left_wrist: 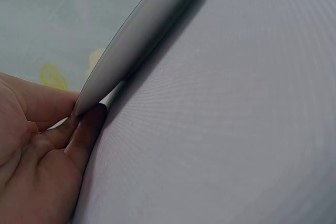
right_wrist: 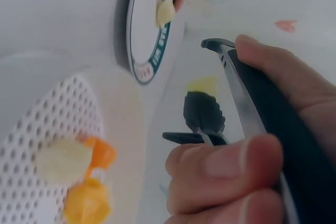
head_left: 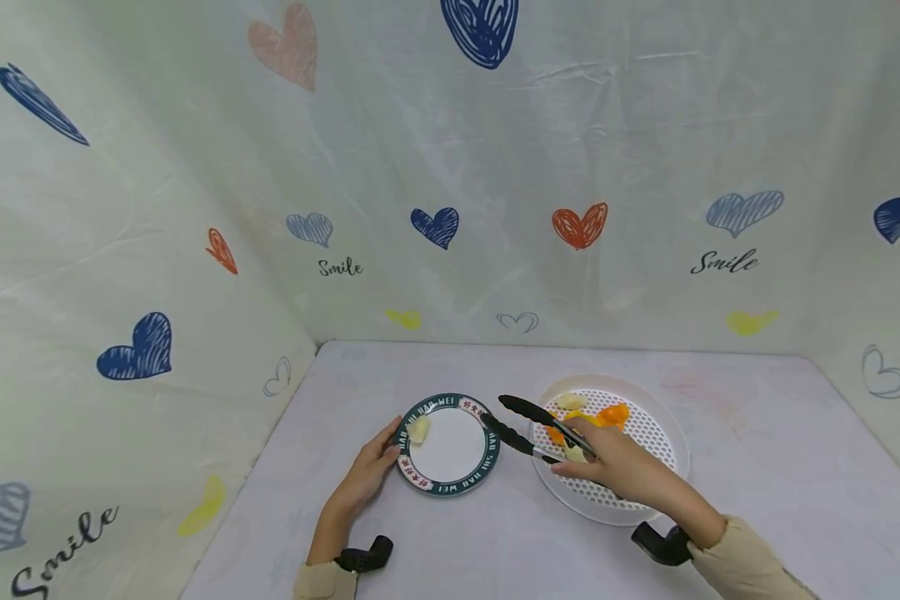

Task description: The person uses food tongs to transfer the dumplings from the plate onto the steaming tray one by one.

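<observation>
My left hand (head_left: 366, 473) holds the left rim of a white plate (head_left: 456, 448) with a green patterned border. In the left wrist view the plate's edge sits between the thumb and fingers, its underside tilted off the table. A pale chunk (head_left: 418, 430) lies near the plate's left rim. With my right hand (head_left: 630, 468) I grip tongs (head_left: 512, 435) that have black tips and metal arms. Their tips are spread apart with nothing between them, over the plate's right rim. Below the right hand, a round white perforated tray (head_left: 666, 417) carries orange pieces (head_left: 613, 415), a yellow piece (right_wrist: 88, 203) and pale pieces (right_wrist: 63, 161).
Both plate and tray are on a table (head_left: 765, 467) with a pale cover. A hanging cloth (head_left: 510, 167) printed with hearts and "Smile" rises behind it and at the sides. Black wrist cameras (head_left: 663, 546) are strapped to both wrists.
</observation>
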`<action>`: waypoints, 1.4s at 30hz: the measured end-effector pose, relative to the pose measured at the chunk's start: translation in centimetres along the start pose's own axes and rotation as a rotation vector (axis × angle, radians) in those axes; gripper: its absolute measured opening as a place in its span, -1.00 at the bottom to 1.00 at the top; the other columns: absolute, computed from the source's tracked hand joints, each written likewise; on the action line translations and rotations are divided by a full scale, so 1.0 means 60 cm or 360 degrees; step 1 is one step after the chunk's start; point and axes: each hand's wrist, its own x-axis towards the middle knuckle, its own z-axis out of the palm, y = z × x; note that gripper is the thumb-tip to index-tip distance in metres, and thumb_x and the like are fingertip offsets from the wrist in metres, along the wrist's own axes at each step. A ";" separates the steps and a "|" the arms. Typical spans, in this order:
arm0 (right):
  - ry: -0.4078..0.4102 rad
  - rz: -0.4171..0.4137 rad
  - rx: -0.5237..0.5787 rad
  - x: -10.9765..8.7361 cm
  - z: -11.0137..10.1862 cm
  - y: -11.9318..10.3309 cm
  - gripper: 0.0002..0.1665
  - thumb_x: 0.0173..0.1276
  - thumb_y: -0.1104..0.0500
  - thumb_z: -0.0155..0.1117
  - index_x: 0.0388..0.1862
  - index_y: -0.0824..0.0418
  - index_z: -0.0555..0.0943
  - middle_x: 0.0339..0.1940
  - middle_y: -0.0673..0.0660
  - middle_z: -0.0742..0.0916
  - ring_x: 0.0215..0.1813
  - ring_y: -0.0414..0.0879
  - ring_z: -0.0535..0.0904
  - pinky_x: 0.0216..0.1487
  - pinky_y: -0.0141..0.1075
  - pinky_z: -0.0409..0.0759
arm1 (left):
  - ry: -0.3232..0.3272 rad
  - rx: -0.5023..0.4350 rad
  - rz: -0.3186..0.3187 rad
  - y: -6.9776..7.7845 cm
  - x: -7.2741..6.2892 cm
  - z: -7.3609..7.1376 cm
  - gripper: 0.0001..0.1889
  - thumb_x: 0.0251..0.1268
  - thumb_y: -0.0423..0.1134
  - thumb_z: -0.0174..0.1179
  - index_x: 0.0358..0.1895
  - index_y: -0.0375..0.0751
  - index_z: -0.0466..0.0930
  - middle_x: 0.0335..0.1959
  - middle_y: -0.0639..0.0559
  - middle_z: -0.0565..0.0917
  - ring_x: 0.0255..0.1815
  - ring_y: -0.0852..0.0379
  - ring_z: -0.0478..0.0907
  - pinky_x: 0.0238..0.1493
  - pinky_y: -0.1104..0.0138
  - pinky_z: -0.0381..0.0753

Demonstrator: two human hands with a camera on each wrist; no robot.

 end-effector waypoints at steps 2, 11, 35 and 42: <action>0.0003 -0.0048 -0.0009 0.011 0.014 -0.007 -0.07 0.28 -0.19 0.40 0.31 0.49 0.39 -0.62 -0.01 0.45 -0.60 -0.26 0.37 -0.55 -0.38 0.46 | -0.0001 0.0008 -0.0002 0.000 0.000 0.001 -0.44 0.55 -0.35 -0.03 0.54 -0.32 0.14 0.56 -0.19 0.15 0.59 -0.17 -0.06 0.53 -0.04 -0.06; -0.0047 0.0132 0.0003 0.069 0.080 -0.041 0.06 0.13 -0.20 0.52 0.37 0.47 0.36 0.04 0.42 0.67 -0.27 0.08 0.68 -0.36 -0.07 0.75 | 0.0002 0.0021 -0.0001 -0.005 0.003 0.000 -0.44 0.55 -0.37 -0.04 0.54 -0.32 0.13 0.56 -0.19 0.16 0.59 -0.17 -0.06 0.53 -0.04 -0.07; -0.0096 0.0113 -0.0146 0.147 0.174 -0.056 -0.02 0.15 -0.17 0.52 0.30 0.48 0.40 -0.33 0.25 0.69 -0.42 -0.05 0.48 -0.45 -0.19 0.53 | -0.0019 0.0016 0.0060 0.000 0.000 -0.003 -0.45 0.54 -0.41 -0.05 0.53 -0.36 0.14 0.53 -0.25 0.19 0.58 -0.21 -0.05 0.53 -0.06 -0.12; -0.0042 0.0079 -0.0215 0.149 0.182 -0.058 -0.16 0.19 -0.16 0.49 0.18 0.42 0.47 -0.52 0.10 0.59 -0.52 -0.09 0.45 -0.58 -0.27 0.43 | -0.0024 0.0018 0.0087 0.004 -0.003 -0.005 -0.45 0.54 -0.40 -0.04 0.52 -0.38 0.14 0.52 -0.27 0.20 0.58 -0.22 -0.05 0.53 -0.07 -0.12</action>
